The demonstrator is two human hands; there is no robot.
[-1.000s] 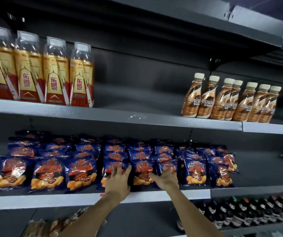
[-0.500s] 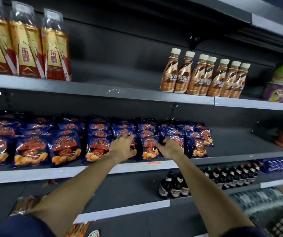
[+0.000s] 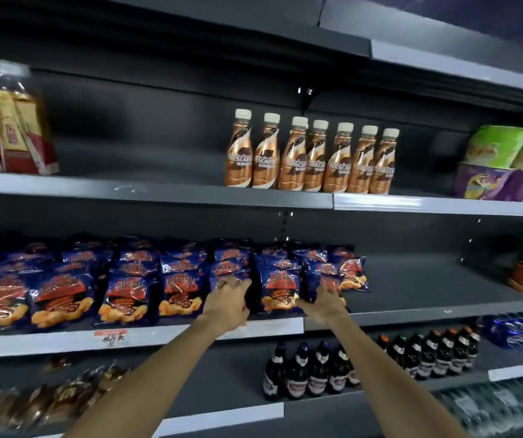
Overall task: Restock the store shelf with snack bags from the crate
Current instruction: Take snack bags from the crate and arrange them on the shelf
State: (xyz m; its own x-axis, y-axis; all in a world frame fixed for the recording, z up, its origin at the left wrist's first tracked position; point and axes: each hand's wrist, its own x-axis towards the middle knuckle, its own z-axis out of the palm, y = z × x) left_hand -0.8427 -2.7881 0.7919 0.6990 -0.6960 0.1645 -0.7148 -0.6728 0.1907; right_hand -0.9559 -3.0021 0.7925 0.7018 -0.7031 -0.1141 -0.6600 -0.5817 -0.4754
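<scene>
Since a second ago the view has swung right, and both hands have moved with it along the front row of snack bags [image 3: 165, 279] on the middle shelf [image 3: 412, 314]. The left hand [image 3: 226, 303] now rests on a bag at centre frame with fingers spread. The right hand [image 3: 325, 303] touches the next bags to the right, fingers loosely open. Neither plainly holds a bag.

This looks like straightening the row's right end. Bare shelf to its right suggests room for more stock.

No crate is clearly in view. The shelf above carries coffee bottles [image 3: 310, 156] and, upper left, blurred yellow drinks [image 3: 10, 121]. The one below holds dark bottles [image 3: 314, 371].
</scene>
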